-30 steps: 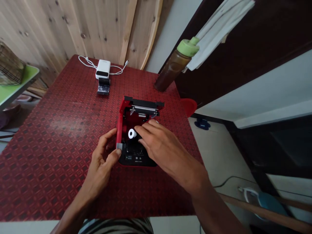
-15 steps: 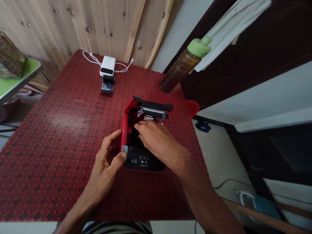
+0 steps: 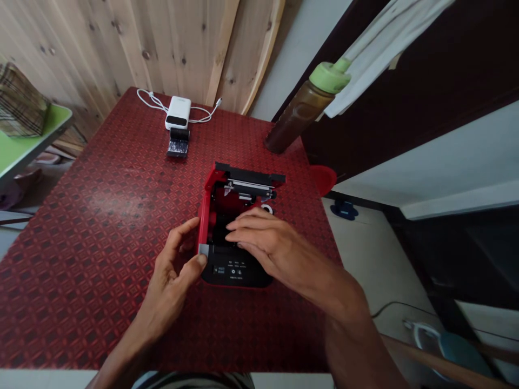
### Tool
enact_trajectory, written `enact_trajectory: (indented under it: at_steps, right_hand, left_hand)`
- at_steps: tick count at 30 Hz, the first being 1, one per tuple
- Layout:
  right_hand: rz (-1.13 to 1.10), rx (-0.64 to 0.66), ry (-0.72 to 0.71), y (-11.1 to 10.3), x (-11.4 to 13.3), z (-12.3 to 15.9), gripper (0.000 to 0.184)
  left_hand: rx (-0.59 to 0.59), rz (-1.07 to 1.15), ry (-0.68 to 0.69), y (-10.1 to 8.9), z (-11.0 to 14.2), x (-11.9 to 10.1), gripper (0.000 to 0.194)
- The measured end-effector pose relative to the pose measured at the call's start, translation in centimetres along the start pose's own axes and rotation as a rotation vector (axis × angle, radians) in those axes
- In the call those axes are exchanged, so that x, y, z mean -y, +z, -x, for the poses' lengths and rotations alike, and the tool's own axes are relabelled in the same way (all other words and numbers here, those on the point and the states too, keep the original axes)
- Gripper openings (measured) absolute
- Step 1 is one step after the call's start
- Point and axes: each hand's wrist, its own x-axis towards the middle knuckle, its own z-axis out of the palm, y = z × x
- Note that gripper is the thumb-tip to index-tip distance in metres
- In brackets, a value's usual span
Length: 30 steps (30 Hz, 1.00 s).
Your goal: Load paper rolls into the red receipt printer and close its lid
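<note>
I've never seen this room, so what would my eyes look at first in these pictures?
The open red and black receipt printer in the middle of the red patterned table stands out first, with the left hand at its near left corner and the right hand spread over its open inside. Near the table's far right corner stands a brown bottle with a bright green cap. At the far end lies a white power bank with a white cable.

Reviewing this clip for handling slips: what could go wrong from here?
The right hand hovers over the open receipt printer, so its fingers might catch the metal bar on the raised lid. The left hand grips only the printer's red side, so the printer might shift if pressed.
</note>
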Motion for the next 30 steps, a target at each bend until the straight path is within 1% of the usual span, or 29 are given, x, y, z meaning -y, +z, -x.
enact_trajectory:
  at_steps: [2,4,6,8,9,10,12,13,16,17,19,23,26,27,29,30]
  right_hand:
    - [-0.031,0.032,0.0,0.3,-0.3,-0.4,0.032]
    - [-0.053,0.023,0.013,0.5,-0.4,-0.6,0.028]
    - [-0.058,-0.038,0.032,0.5,-0.4,-0.3,0.024]
    - [-0.054,-0.126,0.041,0.5,-0.1,0.2,0.021]
    - [-0.054,-0.176,0.041,0.6,0.1,0.6,0.021]
    - [-0.054,-0.226,0.036,0.6,0.4,0.9,0.021]
    - [-0.056,-0.308,0.024,0.9,1.0,1.8,0.02]
    - [-0.048,-0.338,0.022,1.1,1.4,2.1,0.02]
    - [0.018,-0.416,0.024,2.1,2.6,3.1,0.021]
    - [0.048,-0.438,0.028,2.5,3.0,3.4,0.022]
    - [0.115,-0.467,0.031,3.1,3.7,3.9,0.022]
    - [0.288,-0.489,0.039,3.8,4.7,4.8,0.021]
    - [0.398,-0.524,0.092,4.1,5.0,5.1,0.024]
    - [0.409,-0.54,0.107,4.2,5.0,5.2,0.024]
    - [0.373,-0.553,0.129,4.4,5.0,5.1,0.022]
    - [0.334,-0.551,0.138,4.6,5.0,5.0,0.02]
  left_hand:
    - [0.01,0.0,-0.008,-0.1,0.1,-0.1,0.06]
    - [0.018,-0.006,-0.017,-0.4,0.4,-0.2,0.059]
    - [-0.005,-0.037,0.0,-0.9,0.4,-0.6,0.058]
    - [-0.048,-0.104,0.062,-1.4,-0.2,-1.3,0.058]
    - [-0.069,-0.148,0.112,-1.6,-0.9,-1.9,0.057]
    - [-0.061,-0.189,0.185,-1.6,-1.8,-2.6,0.057]
    - [-0.07,-0.215,0.337,-1.4,-4.1,-4.1,0.056]
    - [-0.07,-0.212,0.391,-1.1,-5.3,-4.8,0.056]
    - [-0.028,-0.232,0.439,0.1,-8.2,-6.5,0.046]
    - [0.001,-0.25,0.435,0.5,-8.7,-6.8,0.045]
    - [0.013,-0.261,0.428,1.1,-8.8,-7.0,0.044]
    - [-0.03,-0.238,0.391,1.3,-6.8,-6.5,0.036]
    - [-0.06,-0.238,0.344,1.0,-5.1,-5.4,0.023]
    - [-0.079,-0.211,0.31,0.9,-4.7,-4.9,0.028]
    - [-0.09,-0.124,0.198,0.7,-4.0,-3.9,0.056]
    - [-0.075,-0.071,0.133,0.7,-3.7,-3.4,0.066]
